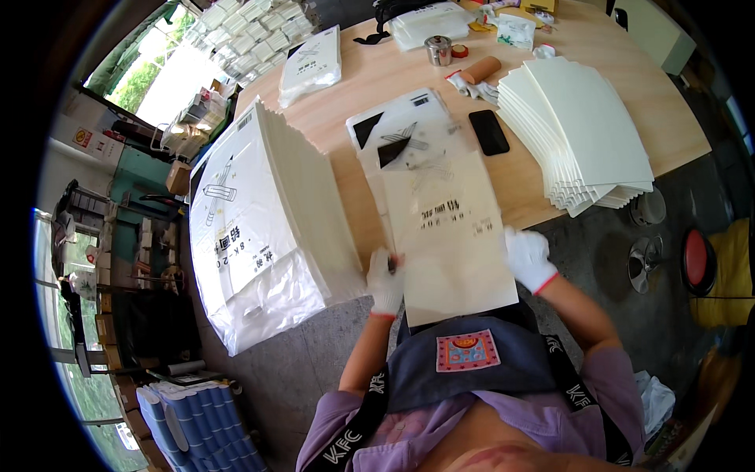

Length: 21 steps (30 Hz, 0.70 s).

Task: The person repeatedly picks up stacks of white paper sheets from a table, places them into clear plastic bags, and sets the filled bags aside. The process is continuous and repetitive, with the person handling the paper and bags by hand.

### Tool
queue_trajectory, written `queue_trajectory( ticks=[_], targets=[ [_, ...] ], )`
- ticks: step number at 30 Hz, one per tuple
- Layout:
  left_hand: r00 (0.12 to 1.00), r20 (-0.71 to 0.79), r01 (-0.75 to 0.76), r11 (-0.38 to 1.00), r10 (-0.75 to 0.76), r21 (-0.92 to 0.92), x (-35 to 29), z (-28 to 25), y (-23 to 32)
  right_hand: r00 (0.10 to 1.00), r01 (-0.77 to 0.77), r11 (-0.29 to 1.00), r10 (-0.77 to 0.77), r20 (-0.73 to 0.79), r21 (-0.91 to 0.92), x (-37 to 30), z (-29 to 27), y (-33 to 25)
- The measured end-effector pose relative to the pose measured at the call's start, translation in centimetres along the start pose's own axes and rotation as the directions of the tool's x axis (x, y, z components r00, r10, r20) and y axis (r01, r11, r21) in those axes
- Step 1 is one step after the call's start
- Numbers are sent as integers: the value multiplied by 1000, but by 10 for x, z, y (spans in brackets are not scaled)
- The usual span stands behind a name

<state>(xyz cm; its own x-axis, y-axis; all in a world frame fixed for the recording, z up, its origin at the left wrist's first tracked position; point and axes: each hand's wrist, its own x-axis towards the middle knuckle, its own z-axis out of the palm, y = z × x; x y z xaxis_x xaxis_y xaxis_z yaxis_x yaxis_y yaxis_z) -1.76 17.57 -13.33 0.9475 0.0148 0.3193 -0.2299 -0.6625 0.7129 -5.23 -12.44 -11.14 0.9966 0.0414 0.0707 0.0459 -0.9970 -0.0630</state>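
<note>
In front of me a stack of cream-white paper sheets [460, 287] lies partly inside a clear printed plastic bag [436, 185], its near end bare and reaching over the table edge to my apron. My left hand [385, 283], in a white knit glove with a red cuff, is closed at the left edge of the bag, slightly blurred. At the opposite edge my right hand [529, 259], gloved alike, has its fingers drawn together against the bag. Under the far end lies another printed bag [366, 118]. A tall pile of bagged paper packs [252, 212] stands by my left hand.
At right, fanned white sheets [586, 118] overhang the table [676, 134]. A black phone [489, 132] lies between them and the bag. Farther back are a metal canister [438, 50], an orange-brown roll [481, 70], spare gloves [472, 86] and another bagged pack [312, 64]. Stools stand at right.
</note>
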Motion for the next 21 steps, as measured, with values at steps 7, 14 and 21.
queue_trajectory(
  ticks=[7,14,21],
  targets=[
    [965,258,65,995,-44,-73,-99,-51,25,964,1,996,-25,263,91,-118,-32,-16],
    [997,67,-48,979,36,197,-53,2,-16,998,-9,999,6,68,37,-48,-16,3],
    [978,197,62,998,-65,21,-86,-24,-17,768,-639,121,54,638,759,-56,0,37]
  ],
)
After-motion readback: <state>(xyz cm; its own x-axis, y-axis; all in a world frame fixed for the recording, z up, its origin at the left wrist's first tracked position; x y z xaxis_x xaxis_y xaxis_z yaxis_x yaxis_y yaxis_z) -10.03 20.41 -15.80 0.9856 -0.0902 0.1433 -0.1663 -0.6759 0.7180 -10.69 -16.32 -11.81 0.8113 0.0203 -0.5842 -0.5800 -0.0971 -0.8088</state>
